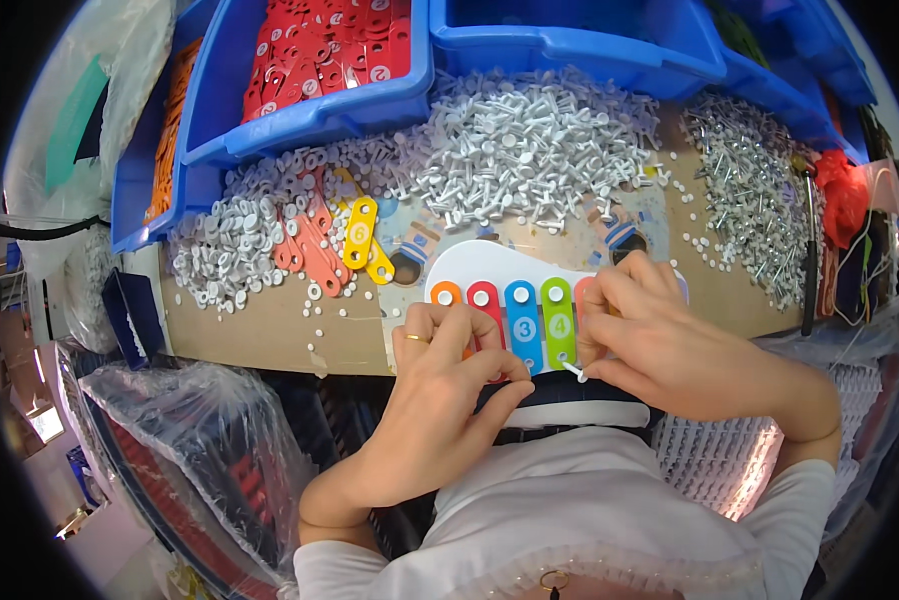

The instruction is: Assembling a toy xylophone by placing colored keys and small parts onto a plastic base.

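A white board (492, 263) lies at the table's near edge, with orange, red, blue (525, 325), green (558, 318) and pink bars across it. Round white heads show at the far ends of several bars. My left hand (445, 405) is over the near ends of the orange and red bars. Its thumb and forefinger close together by the blue bar's near end, and I cannot make out what is between them. My right hand (660, 345) covers much of the pink bar. Its fingertips pinch a white plastic peg (575, 371), tilted beside the green bar's near end.
Behind the board spreads a heap of white pegs (530, 145). White washers (225, 255) lie left, near loose pink and yellow bars (362, 232). Metal screws (755, 205) are heaped right. A blue bin (310, 120) of red bars stands among other blue bins at the back.
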The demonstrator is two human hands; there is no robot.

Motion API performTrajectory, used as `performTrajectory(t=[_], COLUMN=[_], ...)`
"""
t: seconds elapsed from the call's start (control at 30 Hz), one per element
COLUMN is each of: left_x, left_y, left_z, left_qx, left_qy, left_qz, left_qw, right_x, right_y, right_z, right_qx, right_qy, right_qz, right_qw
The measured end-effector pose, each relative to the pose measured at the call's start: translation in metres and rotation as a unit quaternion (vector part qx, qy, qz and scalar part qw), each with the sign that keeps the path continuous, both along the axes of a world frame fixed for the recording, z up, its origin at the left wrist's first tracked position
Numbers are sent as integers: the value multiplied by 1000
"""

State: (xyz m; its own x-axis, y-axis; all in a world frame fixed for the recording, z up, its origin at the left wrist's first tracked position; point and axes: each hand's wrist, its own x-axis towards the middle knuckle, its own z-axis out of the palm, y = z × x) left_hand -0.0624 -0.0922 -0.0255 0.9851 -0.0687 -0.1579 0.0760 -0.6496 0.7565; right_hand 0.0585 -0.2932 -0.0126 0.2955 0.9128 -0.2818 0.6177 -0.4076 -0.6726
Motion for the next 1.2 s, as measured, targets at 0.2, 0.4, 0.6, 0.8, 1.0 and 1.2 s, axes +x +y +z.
performTrajectory(t=[0.2,0.4,0.6,0.8,1.0,1.2], left_x=[0,2,6,11,77,125], left_y=[-1,0,-6,-4,21,4], left_z=[-7,-14,-11,-10,-14,-51], left_qx=[-15,8,21,45,85,198], left_qy=[-24,-33,-31,-55,-176,-197], left_qz=[2,-39,1,-32,-96,-269], left_qw=[1000,999,999,997,976,922], right_x=[-3,-5,-14,-13,39,58], right_y=[6,17,21,15,14,8], right_z=[2,-3,-10,-21,-32,-48], right_qx=[-31,-32,-8,37,103,68], right_qy=[-58,-111,-130,-112,-181,-268], right_qz=[27,53,23,-8,-94,-160], right_qw=[997,992,991,993,974,948])
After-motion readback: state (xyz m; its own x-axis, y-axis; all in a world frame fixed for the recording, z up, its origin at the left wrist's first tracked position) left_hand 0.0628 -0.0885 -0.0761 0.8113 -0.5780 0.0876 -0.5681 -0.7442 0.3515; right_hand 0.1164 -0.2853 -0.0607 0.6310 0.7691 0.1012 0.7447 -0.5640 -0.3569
